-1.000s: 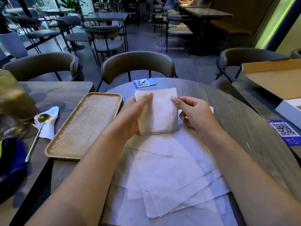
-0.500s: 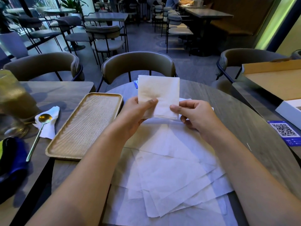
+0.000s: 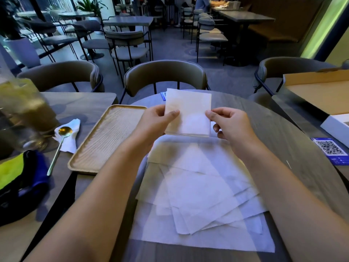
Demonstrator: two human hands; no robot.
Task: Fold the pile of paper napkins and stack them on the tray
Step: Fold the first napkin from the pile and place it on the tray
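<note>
From the head view, my left hand (image 3: 154, 121) and my right hand (image 3: 229, 123) each keep a pinching grip on one side edge of a folded napkin (image 3: 188, 112), which I hold upright above the far end of the pile of unfolded napkins (image 3: 198, 193) spread on the round counter (image 3: 283, 140). The wooden tray (image 3: 105, 138) lies just left of my left hand with nothing in it. Left of the tray, a gold spoon (image 3: 60, 146) rests on a crumpled napkin (image 3: 69, 137) beside a glass (image 3: 22, 114) of yellowish drink.

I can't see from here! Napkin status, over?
Both hands, left and right, pinch one folded napkin above the pile. Tray holds none yet. Nothing in the way.
</note>
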